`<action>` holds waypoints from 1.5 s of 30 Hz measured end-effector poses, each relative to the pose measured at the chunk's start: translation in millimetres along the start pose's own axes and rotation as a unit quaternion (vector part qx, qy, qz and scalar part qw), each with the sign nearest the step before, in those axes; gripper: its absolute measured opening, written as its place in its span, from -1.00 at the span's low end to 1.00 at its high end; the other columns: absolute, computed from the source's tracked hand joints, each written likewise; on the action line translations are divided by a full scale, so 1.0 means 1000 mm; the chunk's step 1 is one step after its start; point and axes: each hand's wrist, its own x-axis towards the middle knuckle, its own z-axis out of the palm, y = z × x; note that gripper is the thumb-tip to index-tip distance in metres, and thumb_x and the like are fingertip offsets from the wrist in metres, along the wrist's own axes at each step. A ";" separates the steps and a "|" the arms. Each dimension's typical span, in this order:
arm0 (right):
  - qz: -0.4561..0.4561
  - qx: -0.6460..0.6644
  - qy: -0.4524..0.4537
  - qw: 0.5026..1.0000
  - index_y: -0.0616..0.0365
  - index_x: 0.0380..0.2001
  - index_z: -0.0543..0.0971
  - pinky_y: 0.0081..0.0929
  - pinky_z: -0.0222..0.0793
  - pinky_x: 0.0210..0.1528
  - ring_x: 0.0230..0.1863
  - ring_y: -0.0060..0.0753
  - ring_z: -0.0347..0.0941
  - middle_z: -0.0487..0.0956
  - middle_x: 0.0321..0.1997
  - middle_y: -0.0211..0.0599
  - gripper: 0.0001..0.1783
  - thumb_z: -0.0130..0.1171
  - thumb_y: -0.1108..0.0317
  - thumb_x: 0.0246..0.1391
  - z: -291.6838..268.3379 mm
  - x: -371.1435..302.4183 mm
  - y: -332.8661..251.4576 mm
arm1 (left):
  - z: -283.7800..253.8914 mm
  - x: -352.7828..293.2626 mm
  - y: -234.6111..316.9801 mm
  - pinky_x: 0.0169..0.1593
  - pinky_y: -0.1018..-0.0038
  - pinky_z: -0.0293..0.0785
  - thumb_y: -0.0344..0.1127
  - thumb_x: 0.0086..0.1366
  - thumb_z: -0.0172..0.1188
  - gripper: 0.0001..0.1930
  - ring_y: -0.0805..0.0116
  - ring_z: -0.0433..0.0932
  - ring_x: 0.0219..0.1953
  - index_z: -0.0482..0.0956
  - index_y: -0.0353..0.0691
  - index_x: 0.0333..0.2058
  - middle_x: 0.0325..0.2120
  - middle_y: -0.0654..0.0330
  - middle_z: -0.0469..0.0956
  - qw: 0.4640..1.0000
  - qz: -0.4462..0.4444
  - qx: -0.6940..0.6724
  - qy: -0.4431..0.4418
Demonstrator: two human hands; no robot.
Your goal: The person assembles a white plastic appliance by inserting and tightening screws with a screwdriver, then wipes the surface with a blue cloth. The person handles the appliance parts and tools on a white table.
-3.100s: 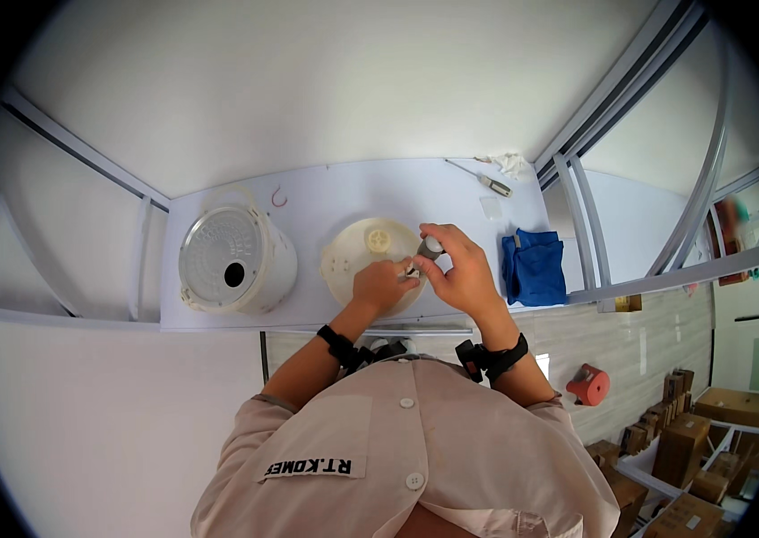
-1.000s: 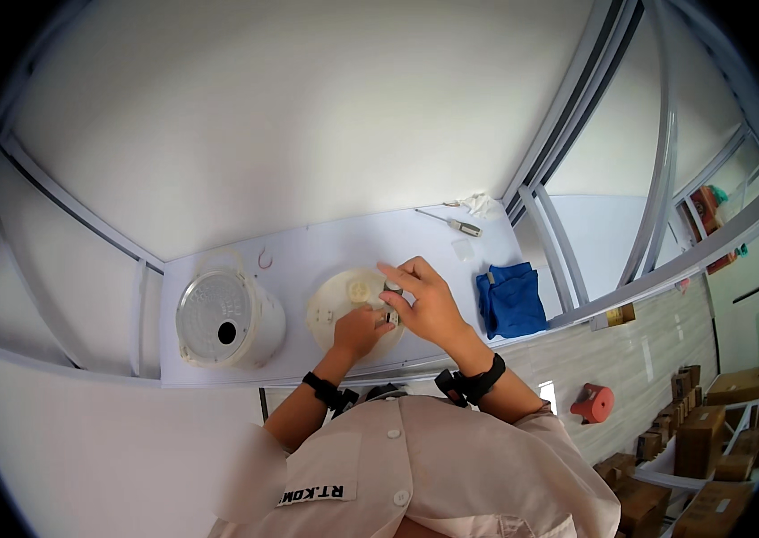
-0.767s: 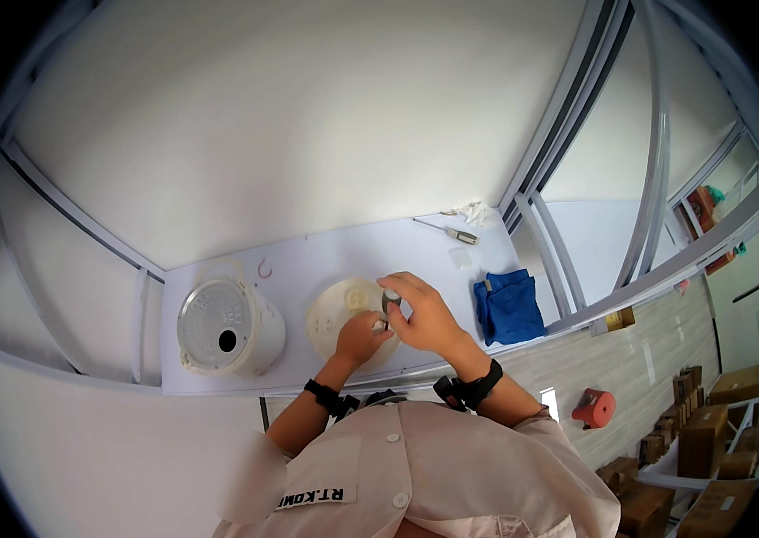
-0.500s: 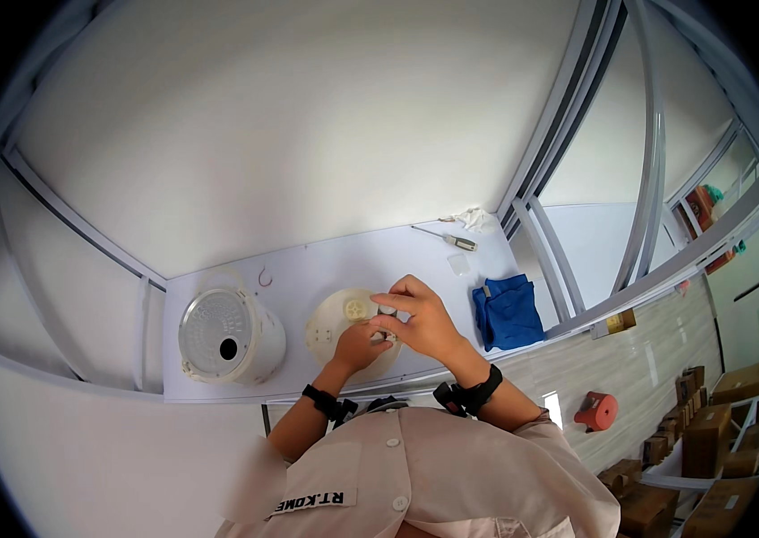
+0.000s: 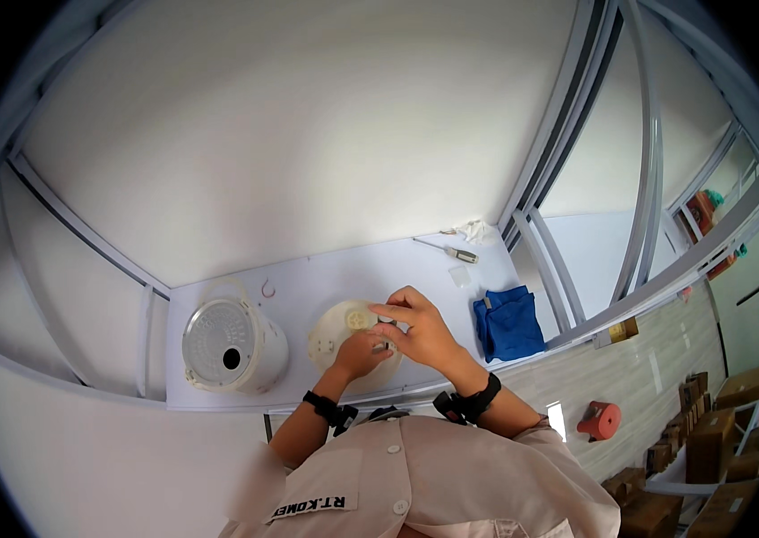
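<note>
A cream-coloured round cover [image 5: 329, 328] lies on the white table, with a pale yellow ribbed round piece [image 5: 357, 319] on it. Over the right half of this cover my two hands meet. My right hand [image 5: 422, 330] is closed, its thumb and index finger around a small grey part [image 5: 386, 318] whose kind I cannot make out. Just below and left, my left hand [image 5: 362, 353] is closed too, fingertips against the same spot. What the left fingers hold is hidden. Left of the cover stands a white cylindrical appliance body [image 5: 267, 357], its perforated metal face [image 5: 216, 336] upward with a dark round hole.
A screwdriver [image 5: 460, 254], a small clear plastic piece [image 5: 460, 276] and a crumpled white scrap [image 5: 472, 232] lie back right. Folded blue cloth [image 5: 509, 325] rests near the right edge. A reddish curved wire [image 5: 267, 289] lies behind the appliance. Metal frame bars [image 5: 552, 269] border the table.
The whole view has shifted slightly, so the table things sit a little lower. Both hands stay together over the cover, with only small finger movement.
</note>
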 end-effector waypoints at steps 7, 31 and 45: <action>-0.056 -0.021 0.075 0.995 0.11 0.20 0.65 -0.32 0.60 -0.01 -0.05 -0.04 0.62 0.64 0.00 -0.04 -0.48 0.41 0.52 0.13 0.003 0.002 0.007 | -0.002 0.000 0.008 0.07 0.16 0.55 -0.15 0.26 0.42 -0.73 -0.01 0.62 -0.02 0.74 -0.18 -0.16 -0.12 0.06 0.69 0.999 -0.018 -0.037 0.022; -0.069 0.053 -0.046 0.995 0.02 0.17 0.63 -0.31 0.64 -0.14 -0.12 -0.11 0.62 0.57 0.18 -0.13 -0.52 0.33 0.56 0.17 0.002 -0.001 0.001 | -0.001 0.008 -0.004 0.03 0.12 0.58 -0.04 0.31 0.35 -0.67 0.00 0.67 0.03 0.73 -0.06 -0.05 -0.04 0.00 0.72 0.997 -0.045 0.055 -0.044; -0.056 0.053 -0.057 0.995 0.01 0.16 0.63 -0.37 0.59 -0.09 0.03 -0.14 0.56 0.54 0.15 -0.13 -0.51 0.36 0.55 0.16 0.010 0.004 0.001 | 0.015 0.013 -0.030 0.02 0.10 0.57 -0.02 0.29 0.34 -0.61 -0.06 0.68 -0.04 0.69 -0.16 -0.06 -0.15 0.02 0.74 1.000 -0.008 -0.015 0.011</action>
